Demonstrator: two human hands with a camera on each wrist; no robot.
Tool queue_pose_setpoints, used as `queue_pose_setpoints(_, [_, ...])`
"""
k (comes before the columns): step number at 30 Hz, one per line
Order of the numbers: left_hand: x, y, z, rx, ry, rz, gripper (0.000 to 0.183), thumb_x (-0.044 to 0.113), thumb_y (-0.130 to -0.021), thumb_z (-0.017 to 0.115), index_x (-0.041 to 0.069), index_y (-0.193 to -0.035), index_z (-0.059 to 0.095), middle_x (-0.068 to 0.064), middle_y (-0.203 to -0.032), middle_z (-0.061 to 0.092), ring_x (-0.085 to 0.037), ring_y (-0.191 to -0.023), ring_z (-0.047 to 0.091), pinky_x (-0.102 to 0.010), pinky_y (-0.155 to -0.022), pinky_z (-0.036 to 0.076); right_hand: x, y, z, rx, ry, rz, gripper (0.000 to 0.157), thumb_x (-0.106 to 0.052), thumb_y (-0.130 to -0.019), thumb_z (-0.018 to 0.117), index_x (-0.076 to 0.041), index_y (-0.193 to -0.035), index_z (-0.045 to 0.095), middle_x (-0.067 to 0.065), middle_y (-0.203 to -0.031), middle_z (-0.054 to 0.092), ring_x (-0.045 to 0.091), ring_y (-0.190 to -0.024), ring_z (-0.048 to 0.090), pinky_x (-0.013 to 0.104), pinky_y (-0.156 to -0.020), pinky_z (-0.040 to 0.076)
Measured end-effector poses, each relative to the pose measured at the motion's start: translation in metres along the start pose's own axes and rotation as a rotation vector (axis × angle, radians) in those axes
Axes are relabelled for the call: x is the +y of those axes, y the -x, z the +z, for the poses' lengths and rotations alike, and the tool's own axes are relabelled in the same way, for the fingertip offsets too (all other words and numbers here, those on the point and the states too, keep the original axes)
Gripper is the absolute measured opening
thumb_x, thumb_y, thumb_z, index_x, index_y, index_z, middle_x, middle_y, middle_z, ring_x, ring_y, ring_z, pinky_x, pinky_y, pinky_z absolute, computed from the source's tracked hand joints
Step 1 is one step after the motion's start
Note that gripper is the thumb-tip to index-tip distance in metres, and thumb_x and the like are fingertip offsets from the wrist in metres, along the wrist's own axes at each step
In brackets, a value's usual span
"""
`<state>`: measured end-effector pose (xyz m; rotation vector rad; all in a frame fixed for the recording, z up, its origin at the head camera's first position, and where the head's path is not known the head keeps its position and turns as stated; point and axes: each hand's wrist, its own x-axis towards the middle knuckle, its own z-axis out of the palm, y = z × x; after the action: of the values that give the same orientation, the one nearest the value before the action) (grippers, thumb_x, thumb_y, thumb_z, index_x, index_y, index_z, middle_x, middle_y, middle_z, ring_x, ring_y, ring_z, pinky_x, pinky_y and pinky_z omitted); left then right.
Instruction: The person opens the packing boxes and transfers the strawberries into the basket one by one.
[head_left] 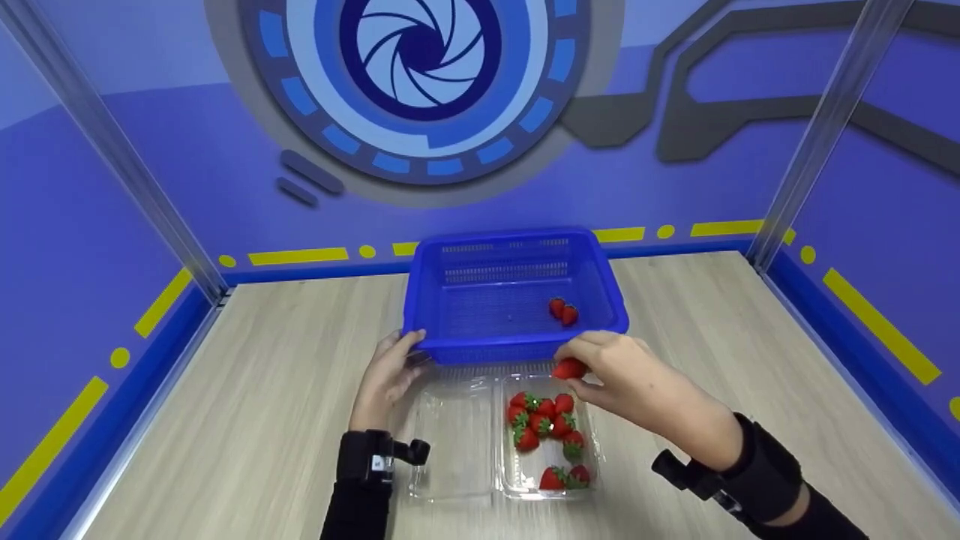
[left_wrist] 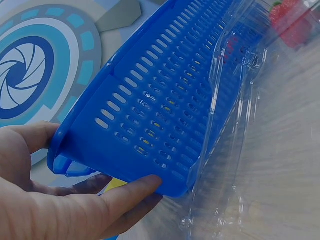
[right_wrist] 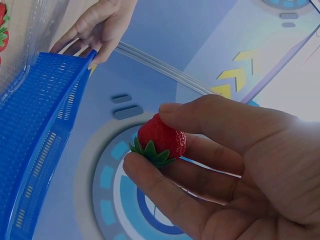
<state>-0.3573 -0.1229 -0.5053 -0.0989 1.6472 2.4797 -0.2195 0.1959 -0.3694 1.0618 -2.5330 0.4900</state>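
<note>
My right hand (head_left: 619, 375) pinches a red strawberry (right_wrist: 160, 137) with green leaves between thumb and fingers. In the head view it hovers over the far right edge of a clear plastic clamshell box (head_left: 514, 480), near the basket's front rim. Several strawberries (head_left: 541, 424) lie in the box's right half; its left half (head_left: 454, 442) holds none. My left hand (head_left: 386, 379) grips the front left corner of a blue plastic basket (left_wrist: 135, 115), thumb at the rim and fingers underneath. Two strawberries (head_left: 563, 311) lie inside the basket at the right.
The basket stands at the back of a wood-grain table (head_left: 300, 390), close to the printed blue wall (head_left: 510, 202). Side walls with metal corner posts (head_left: 814, 135) enclose the table left and right. Black straps with small cameras (head_left: 371, 461) circle both wrists.
</note>
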Motion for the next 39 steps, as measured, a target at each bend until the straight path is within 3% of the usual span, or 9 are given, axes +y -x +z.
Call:
queue_pose_setpoints(6, [0.001,-0.001,0.000,-0.019,0.023,-0.009,0.053,0.007,-0.104,0.050,-0.011,-0.149,0.031,-0.038,-0.147,0.040,-0.041,-0.128,0.051,-0.058,-0.114,0.037,0.014,-0.009,0.002,0.018,0.017,-0.003,0.015,0.000,-0.084,0.078,-0.004,-0.095,0.070,0.004,-0.087,0.069,0.017,-0.077,0.065,0.028,-0.065,0.059])
queue_pose_setpoints(16, [-0.002,-0.001,0.002,-0.003,0.014,-0.011,0.048,0.007,-0.105,0.049,-0.011,-0.146,0.034,-0.037,-0.143,0.043,-0.036,-0.118,0.056,-0.059,-0.113,0.038,0.056,-0.030,0.009,-0.018,0.070,0.071,0.016,0.000,-0.083,0.078,-0.001,-0.097,0.071,0.010,-0.088,0.071,0.025,-0.079,0.066,0.041,-0.069,0.059])
queue_pose_setpoints(22, [-0.001,0.000,0.002,-0.022,0.016,0.007,0.051,0.008,-0.102,0.052,-0.012,-0.145,0.033,-0.039,-0.145,0.040,-0.036,-0.119,0.056,-0.059,-0.114,0.037,0.093,-0.039,0.019,-0.071,0.056,0.100,0.015,0.005,-0.080,0.075,0.003,-0.094,0.070,0.015,-0.086,0.070,0.028,-0.078,0.066,0.041,-0.065,0.058])
queue_pose_setpoints(30, [-0.001,-0.001,0.000,-0.023,0.011,0.006,0.048,0.007,-0.103,0.049,-0.013,-0.144,0.033,-0.039,-0.144,0.040,-0.037,-0.119,0.054,-0.058,-0.113,0.038,0.141,-0.042,0.029,-0.131,0.047,0.213,0.011,0.004,-0.079,0.076,0.003,-0.088,0.069,0.010,-0.079,0.069,0.021,-0.072,0.061,0.036,-0.062,0.055])
queue_pose_setpoints(39, [0.001,-0.001,-0.001,-0.010,0.008,-0.020,0.052,0.007,-0.104,0.051,-0.010,-0.148,0.031,-0.037,-0.147,0.038,-0.040,-0.126,0.050,-0.057,-0.115,0.037,0.151,-0.053,0.025,-0.193,0.071,0.234,0.009,0.003,-0.080,0.075,0.002,-0.088,0.070,0.008,-0.078,0.067,0.019,-0.070,0.058,0.034,-0.062,0.053])
